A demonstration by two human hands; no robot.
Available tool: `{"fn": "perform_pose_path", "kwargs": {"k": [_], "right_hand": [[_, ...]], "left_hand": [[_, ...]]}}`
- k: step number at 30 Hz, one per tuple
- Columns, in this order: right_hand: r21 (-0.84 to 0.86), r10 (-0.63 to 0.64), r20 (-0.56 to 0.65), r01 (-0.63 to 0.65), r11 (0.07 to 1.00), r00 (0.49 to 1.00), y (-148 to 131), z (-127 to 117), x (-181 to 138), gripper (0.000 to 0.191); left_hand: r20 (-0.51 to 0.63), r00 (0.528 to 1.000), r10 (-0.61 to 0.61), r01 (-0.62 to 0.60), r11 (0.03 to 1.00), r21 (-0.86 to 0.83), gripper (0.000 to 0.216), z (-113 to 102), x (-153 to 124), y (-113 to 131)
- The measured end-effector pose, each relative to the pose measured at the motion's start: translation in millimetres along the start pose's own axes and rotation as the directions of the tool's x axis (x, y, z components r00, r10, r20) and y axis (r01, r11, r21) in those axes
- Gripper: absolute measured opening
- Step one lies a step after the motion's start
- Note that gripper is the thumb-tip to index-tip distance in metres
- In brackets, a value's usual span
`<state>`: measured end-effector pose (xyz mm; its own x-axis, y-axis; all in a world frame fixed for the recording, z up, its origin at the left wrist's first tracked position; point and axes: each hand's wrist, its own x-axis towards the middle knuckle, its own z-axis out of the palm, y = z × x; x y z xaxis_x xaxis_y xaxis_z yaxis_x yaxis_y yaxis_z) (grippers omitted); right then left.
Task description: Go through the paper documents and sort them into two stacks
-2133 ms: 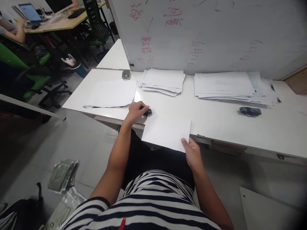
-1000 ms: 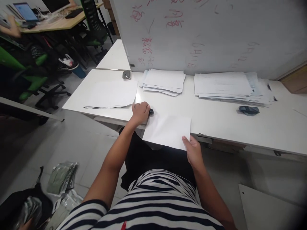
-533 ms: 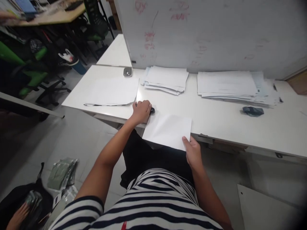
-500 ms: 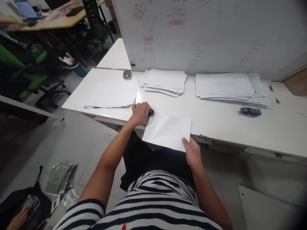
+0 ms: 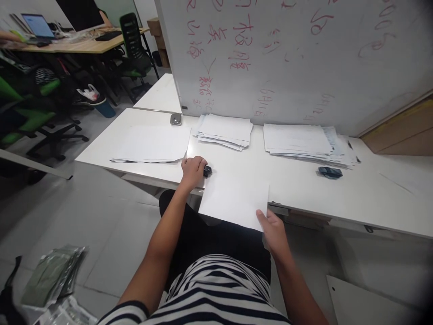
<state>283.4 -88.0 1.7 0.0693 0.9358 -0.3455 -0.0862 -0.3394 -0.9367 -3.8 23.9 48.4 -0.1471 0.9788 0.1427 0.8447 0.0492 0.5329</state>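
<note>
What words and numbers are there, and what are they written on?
"6月": twice, faintly, on the whiteboard; the numbers after it are too blurred to trust.
Other red writing on the whiteboard: too unclear to read surely.
Right pile: print too small to read.
Laptop: screen too small to read.
Held sheet: no writing shows.

An office: laptop (image 5: 39, 26), whiteboard (image 5: 270, 58), paper stacks (image 5: 225, 128) and mesh-backed chair (image 5: 131, 43).

White desk (image 5: 287, 185) with black object (image 5: 207, 171) and paper stacks (image 5: 225, 128)
</note>
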Motion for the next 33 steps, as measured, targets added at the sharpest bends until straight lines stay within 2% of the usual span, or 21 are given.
{"fn": "perform_pose_path", "kwargs": {"k": [4,7,14,26,30,33], "right_hand": [[0.005,-0.039,-0.179,0.04,0.999,0.983,-5.3,-22.7,-4.3,0.047],[0.03,-0.073,-0.224,0.082,0.996,0.972,-9.6,-35.0,-7.5,0.047],[0.044,-0.138,-0.236,0.152,0.987,0.962,-10.3,-34.3,-5.3,0.05],[0.038,-0.141,-0.219,0.153,0.987,0.965,-5.2,-25.7,-0.4,0.047],[0.017,-0.154,-0.235,0.163,0.987,0.96,-3.1,-20.6,1.3,0.047],[0.017,-0.2,-0.226,0.209,0.978,0.953,-11.4,-11.1,14.2,0.042]], "left_hand": [[-0.021,1.0,0.007,-0.007,1.0,0.006,0.031,1.2,-1.3,0.1],[-0.047,0.999,0.021,-0.02,0.999,0.036,0.03,3.6,-1.8,0.4],[-0.077,0.997,0.023,-0.019,0.998,0.054,0.029,8.2,-1.8,0.8],[-0.091,0.995,0.028,-0.023,0.998,0.052,0.029,7.3,-6.6,3.1],[-0.123,0.992,0.038,-0.025,0.994,0.103,0.03,9.0,-9.0,5.2],[-0.171,0.983,0.066,-0.045,0.991,0.126,0.028,10.9,-10.8,5.7]]}}
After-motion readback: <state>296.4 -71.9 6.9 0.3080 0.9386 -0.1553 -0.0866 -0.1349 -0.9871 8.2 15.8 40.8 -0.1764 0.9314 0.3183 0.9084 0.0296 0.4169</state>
